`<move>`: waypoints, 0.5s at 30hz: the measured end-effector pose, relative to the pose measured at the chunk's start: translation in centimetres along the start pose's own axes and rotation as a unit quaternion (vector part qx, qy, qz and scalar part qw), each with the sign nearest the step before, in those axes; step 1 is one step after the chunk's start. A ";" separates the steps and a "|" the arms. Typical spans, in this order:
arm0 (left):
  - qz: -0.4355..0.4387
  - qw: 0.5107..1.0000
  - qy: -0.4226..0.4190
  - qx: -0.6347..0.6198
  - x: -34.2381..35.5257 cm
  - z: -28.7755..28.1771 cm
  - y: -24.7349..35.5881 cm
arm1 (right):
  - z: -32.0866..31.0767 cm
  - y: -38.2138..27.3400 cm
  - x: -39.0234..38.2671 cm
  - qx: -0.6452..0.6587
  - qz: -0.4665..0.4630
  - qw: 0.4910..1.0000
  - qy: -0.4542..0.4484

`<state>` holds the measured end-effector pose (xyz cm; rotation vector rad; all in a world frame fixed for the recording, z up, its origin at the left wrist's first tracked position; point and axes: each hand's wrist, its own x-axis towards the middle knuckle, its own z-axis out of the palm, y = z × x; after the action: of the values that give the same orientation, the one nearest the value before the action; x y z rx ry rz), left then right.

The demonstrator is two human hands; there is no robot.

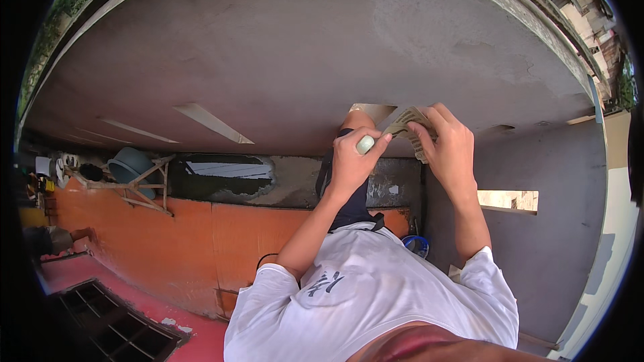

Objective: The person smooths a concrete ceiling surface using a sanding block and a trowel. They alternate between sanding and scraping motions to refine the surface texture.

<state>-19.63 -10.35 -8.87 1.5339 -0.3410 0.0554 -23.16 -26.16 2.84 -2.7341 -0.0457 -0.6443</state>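
At the far left, another person's arm [80,234] shows beside the orange painted wall [161,231]. Next to it, a blue-grey rounded basin [127,169] rests at a rough wooden frame stand [163,188]. A water puddle [231,169] lies on the grey floor [292,174], along the edge nearer the stand. At centre, the left hand [352,161] of a person in a white T-shirt [369,281] is curled around a pale green object with a rounded end [365,144], its fingertips at the left edge of a creased, beige printed sheet [405,121]. The sheet is held up before the smooth grey wall [282,47], its right side pinched by the right hand's [448,147] fingers and thumb. A blue-rimmed round bucket [416,247] stands low, near the floor's right end. Farther right, a rectangular slot [511,201] pierces the grey wall.
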 end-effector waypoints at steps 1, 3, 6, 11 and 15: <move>-0.016 1.000 0.001 -0.010 0.9 0.4 0.7 | -0.1 -0.2 1.9 -0.029 -0.036 0.998 0.031; -0.021 0.999 0.024 -0.031 2.6 1.4 1.5 | -0.8 -1.0 5.2 -0.077 -0.111 0.987 0.088; -0.025 0.992 0.092 -0.085 5.7 1.9 3.2 | -1.6 -1.9 9.5 -0.121 -0.221 0.952 0.174; 0.064 0.971 0.176 -0.151 9.5 2.5 6.6 | -3.3 -3.1 13.7 -0.130 -0.305 0.901 0.280; 0.054 0.967 0.204 -0.145 11.2 1.6 9.4 | -4.3 -4.5 15.8 -0.087 -0.313 0.881 0.345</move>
<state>-11.60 -13.51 3.04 1.1769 -0.0959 0.3850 -11.29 -23.99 14.84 -2.4446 -0.7482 -1.8353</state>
